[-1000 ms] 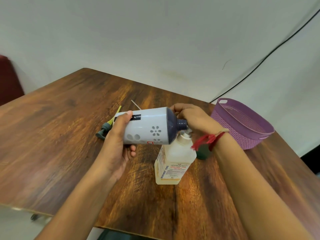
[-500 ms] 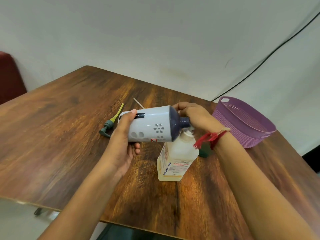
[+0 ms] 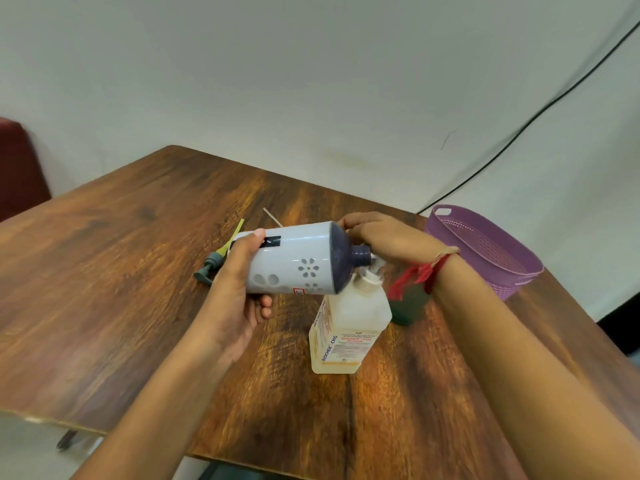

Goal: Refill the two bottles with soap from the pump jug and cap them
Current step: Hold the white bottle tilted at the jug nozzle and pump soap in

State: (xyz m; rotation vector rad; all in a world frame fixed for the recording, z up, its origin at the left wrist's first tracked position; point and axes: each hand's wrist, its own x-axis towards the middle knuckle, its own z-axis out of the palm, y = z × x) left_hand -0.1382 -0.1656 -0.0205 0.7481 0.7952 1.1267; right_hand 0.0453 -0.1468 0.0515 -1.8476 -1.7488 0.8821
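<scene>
My left hand (image 3: pixel 239 289) grips a white bottle (image 3: pixel 294 265) with a dark blue shoulder, held on its side above the table. Its open neck points right, just above the white pump spout of the soap jug (image 3: pixel 346 327). The translucent jug stands on the table with a little yellowish liquid at its bottom. My right hand (image 3: pixel 384 237) lies over the jug's pump head with fingers curled down, hiding it. A dark green bottle (image 3: pixel 408 306) stands behind my right wrist, mostly hidden.
A grey-green pump cap with a yellow tube (image 3: pixel 216 258) lies on the wooden table (image 3: pixel 121 289) left of the white bottle, with a thin clear tube beside it. A purple basket (image 3: pixel 485 247) sits at the right edge. The table's near edge is close.
Hardly anything moved: the white bottle stays on its side with its neck at the pump, and my right hand stays on the pump head. Only the view shifted slightly.
</scene>
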